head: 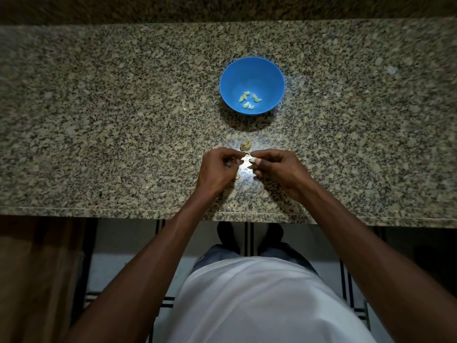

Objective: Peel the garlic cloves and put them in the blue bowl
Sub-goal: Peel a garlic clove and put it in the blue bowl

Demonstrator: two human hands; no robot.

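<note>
R hand (277, 169) fingers pinch garlic clove (252, 159); L hand (217, 167) curled, contents unclear; blue bowl (252, 70) beyond.

Speckled granite counter (99, 120), striped tile floor (138, 243), dim light

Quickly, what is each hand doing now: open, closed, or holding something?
Left hand: fingers curled, pinching something small; what it is cannot be told.
Right hand: pinching a garlic clove at its fingertips.
</note>
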